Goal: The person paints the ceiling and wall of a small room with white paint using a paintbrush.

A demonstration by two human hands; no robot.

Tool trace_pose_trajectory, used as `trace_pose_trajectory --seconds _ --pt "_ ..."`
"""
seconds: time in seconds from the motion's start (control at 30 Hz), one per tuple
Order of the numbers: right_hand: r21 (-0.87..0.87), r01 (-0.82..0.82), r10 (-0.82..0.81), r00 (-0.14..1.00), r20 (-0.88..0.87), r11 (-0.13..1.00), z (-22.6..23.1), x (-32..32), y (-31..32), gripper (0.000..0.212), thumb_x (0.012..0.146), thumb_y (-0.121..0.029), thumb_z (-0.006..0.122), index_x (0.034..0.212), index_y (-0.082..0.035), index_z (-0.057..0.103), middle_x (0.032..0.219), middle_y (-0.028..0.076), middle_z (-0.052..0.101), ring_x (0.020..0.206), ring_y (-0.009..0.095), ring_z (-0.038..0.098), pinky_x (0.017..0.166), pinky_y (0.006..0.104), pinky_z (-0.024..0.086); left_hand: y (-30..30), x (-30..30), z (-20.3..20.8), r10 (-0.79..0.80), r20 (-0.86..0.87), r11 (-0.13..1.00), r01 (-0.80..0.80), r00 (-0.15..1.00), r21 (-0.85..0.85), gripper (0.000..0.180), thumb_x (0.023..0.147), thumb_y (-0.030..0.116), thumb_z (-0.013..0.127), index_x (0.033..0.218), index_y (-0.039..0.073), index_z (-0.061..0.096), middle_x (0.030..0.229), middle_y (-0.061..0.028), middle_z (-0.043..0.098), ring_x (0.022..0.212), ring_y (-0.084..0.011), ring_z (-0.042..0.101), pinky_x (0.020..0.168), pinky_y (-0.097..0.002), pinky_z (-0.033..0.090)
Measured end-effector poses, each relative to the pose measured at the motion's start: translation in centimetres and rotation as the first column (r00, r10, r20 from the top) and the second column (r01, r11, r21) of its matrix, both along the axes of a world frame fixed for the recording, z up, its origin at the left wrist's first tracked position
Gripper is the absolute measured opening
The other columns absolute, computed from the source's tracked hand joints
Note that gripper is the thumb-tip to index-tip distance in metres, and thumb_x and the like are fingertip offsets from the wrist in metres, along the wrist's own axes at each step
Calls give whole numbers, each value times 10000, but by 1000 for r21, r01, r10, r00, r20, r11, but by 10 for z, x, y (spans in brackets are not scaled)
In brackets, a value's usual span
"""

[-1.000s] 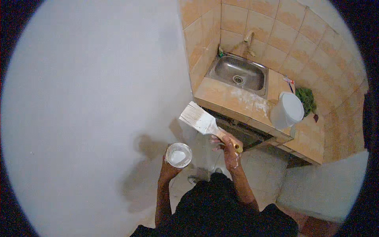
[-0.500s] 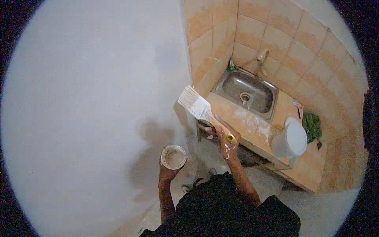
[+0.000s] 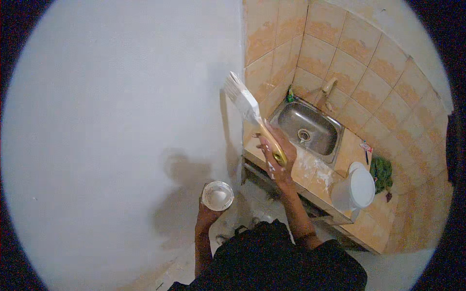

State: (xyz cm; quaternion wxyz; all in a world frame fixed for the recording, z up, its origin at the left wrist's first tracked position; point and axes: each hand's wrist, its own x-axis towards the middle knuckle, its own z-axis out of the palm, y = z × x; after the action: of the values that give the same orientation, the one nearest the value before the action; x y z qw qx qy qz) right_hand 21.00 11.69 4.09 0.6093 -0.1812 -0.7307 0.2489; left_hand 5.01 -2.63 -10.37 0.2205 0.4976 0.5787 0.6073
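A wide paintbrush (image 3: 247,104) with a yellow handle and white-coated bristles is in my right hand (image 3: 281,153), whose fingers wrap round the handle. White smears mark that hand. The bristles point up and left, close to the pale wall (image 3: 121,106); whether they touch it I cannot tell. Lower down, my left hand (image 3: 209,217) grips a small round tub (image 3: 218,196) from its left and underside. Whitish paint shows inside the tub.
Right of the wall, a steel sink (image 3: 310,128) is set in a tiled counter (image 3: 310,167) with white smears. A tap (image 3: 329,87) rises behind it. A white bucket (image 3: 361,186) and a dark green bundle (image 3: 382,173) stand on the counter. Orange-beige tiles (image 3: 359,43) cover the walls there.
My right hand has raised the paintbrush up along the wall, with the bristles now higher. The tub in my left hand has shifted slightly right. The view has moved a little.
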Motion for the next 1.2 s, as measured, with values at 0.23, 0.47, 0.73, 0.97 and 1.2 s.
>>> trace_pose_trajectory --seconds 0.23,0.47,0.73,0.97,1.2 --pt "-48 22 -19 998 57 999 16 -20 -3 356 877 -145 607 1208 -19 583 951 141 678 831 234 665 742 329 523 -7 -34 -12 -58 -125 991 42 990 -125 712 595 171 867 1200 38 515 1147 -121 605 1073 -239 576 960 -362 442" --pt "-45 126 -127 992 -15 991 33 -17 25 346 935 -214 579 1163 44 603 817 94 668 677 156 624 549 262 495 -14 -58 -18 -130 -221 981 93 967 -170 827 581 257 891 1251 30 463 1214 -148 566 1144 -283 541 1003 -393 416" --pt "-486 -391 5 783 -622 782 49 -33 66 250 917 -275 616 962 -30 632 827 78 670 673 136 623 561 272 471 -6 -62 8 -207 -152 963 175 966 -204 824 594 237 878 1265 10 457 1234 -158 551 1168 -289 524 1018 -397 400" --pt "-655 -61 -197 929 -313 754 61 -18 63 324 948 -295 531 987 3 653 892 134 703 595 108 573 520 229 417 -2 -50 27 -145 -152 976 116 978 -185 796 600 224 880 1248 17 468 1200 -145 569 1129 -275 544 985 -389 422" --pt "-507 -297 9 870 -494 809 139 -48 59 323 947 -340 525 941 -47 659 725 39 649 633 134 586 600 254 435 -1 -41 27 -85 -139 989 66 987 -136 767 606 210 881 1232 24 478 1166 -131 587 1091 -260 564 953 -382 445"
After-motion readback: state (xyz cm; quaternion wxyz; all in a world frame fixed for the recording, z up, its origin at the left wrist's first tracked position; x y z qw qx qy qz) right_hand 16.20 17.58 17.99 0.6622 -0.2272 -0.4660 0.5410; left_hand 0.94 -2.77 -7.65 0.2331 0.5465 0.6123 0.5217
